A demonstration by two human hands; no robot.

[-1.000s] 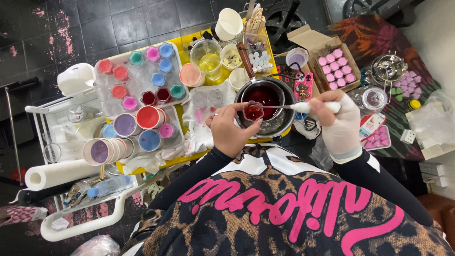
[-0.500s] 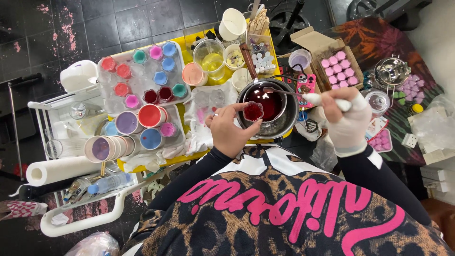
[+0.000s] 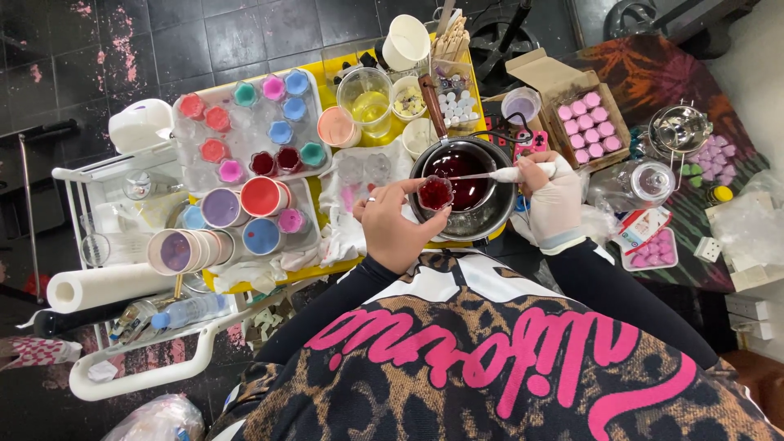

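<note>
Small cup [image 3: 435, 193] of dark red liquid sits pinched in my bare left hand [image 3: 398, 222], held over the near rim of the metal pot [image 3: 490, 214] so drips fall back in. My gloved right hand [image 3: 554, 196], just right of the pot, grips a wrapped stirring stick [image 3: 498, 174] across the pot's red liquid.

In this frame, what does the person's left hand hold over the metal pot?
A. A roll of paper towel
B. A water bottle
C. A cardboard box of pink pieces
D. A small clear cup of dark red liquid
D: the left hand pinches a small clear cup of dark red liquid at the rim of the metal pot, while the gloved right hand holds a thin tool over it.
</note>
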